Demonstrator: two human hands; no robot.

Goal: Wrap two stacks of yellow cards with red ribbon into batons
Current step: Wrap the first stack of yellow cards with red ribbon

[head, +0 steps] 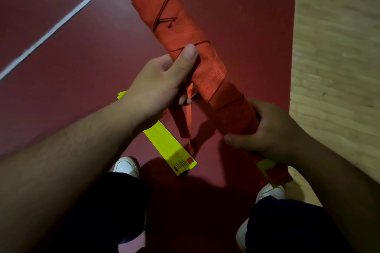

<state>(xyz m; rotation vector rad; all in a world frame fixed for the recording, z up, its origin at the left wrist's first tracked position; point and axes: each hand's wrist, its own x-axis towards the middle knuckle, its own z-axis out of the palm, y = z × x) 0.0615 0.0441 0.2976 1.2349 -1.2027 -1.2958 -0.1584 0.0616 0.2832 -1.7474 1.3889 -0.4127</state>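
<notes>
Maroon flooring (61,72) fills most of the view, crossed at upper left by a white line (55,26) and ending along a straight edge at the right where pale wood boards (337,57) begin; the maroon stretch left of the hands lies open; held above it, the ribbon-wrapped baton (181,33) slants from the top edge down to lower right, its yellow card end (265,165) peeking out below the right hand; the second stack of yellow cards (168,146) lies flat on the floor, partly under the left forearm, its near end just ahead of a white shoe (126,166); the left hand (160,82) grips the baton mid-length, thumb pressed on the wrap, fingers curled around it; the right hand (265,131) is closed around the lower part; a loose red ribbon tail (189,117) hangs from beside the left hand toward the floor.
</notes>
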